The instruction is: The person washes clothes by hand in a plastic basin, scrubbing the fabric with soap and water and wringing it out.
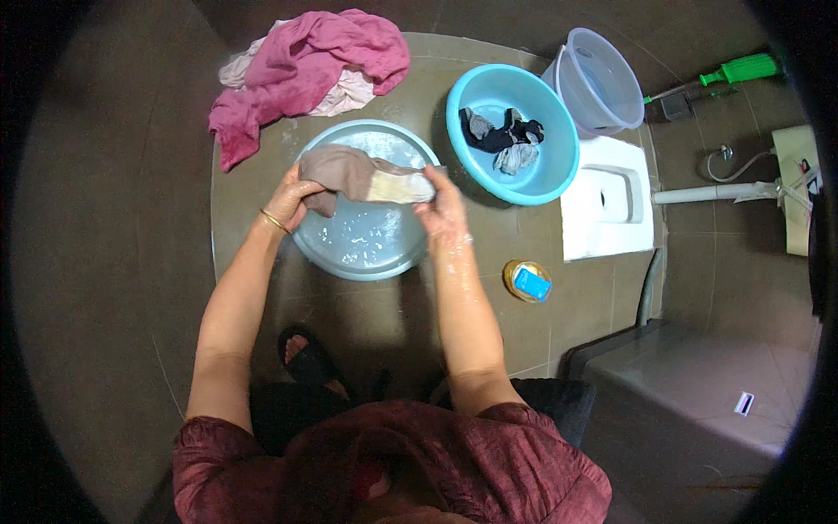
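Observation:
A wet brown and cream cloth garment (357,177) is stretched between my two hands, above a round light-blue basin (304,245) of water with some suds. My left hand (288,200), with a gold-coloured bangle at its wrist, grips the brown end over the basin's left rim. At the paler end, my right hand (444,203) pinches the cloth near the right rim; water and suds wet that wrist. Right of it stands a turquoise tub (514,192) holding dark and grey cloth pieces (497,136).
Pink and whitish cloths (314,65) lie on the tiled floor beyond the basin. A clear plastic bucket (599,82) stands behind a white squat toilet (589,236). A blue bar (532,284) rests on a small round container. A green-handled brush (743,69) is at the upper right.

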`<action>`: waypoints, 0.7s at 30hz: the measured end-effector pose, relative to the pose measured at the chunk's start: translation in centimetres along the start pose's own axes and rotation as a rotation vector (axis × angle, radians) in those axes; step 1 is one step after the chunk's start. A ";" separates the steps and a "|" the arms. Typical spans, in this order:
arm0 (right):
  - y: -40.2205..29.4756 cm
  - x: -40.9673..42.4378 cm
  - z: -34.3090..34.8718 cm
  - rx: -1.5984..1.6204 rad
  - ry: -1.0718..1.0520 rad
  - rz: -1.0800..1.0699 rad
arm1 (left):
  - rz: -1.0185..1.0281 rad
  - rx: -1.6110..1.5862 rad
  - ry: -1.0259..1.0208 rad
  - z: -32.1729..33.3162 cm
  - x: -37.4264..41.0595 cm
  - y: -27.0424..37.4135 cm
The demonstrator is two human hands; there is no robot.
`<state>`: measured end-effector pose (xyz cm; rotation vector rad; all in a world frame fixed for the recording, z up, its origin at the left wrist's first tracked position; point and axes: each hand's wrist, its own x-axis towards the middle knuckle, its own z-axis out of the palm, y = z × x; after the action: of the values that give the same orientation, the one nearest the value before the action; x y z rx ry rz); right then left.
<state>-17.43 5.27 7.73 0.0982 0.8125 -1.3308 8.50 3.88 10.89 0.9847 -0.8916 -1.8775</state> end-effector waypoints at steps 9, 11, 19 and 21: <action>7.2 -0.9 0.9 0.831 -0.296 0.703 | 0.685 1.286 -0.455 11.4 -4.7 -1.9; 7.2 -0.3 0.9 0.736 -0.253 0.508 | 0.695 1.286 -0.349 13.9 -5.9 -3.3; 8.9 -3.1 5.8 0.202 -0.055 0.078 | 0.696 1.069 0.330 8.0 2.3 -1.6; 8.4 -3.7 6.4 0.159 0.053 0.070 | 0.699 1.050 0.289 7.4 2.0 -1.8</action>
<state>-7.01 7.42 11.36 0.2854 0.7403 -1.3297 0.70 4.37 12.03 1.2420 -1.7980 -0.5892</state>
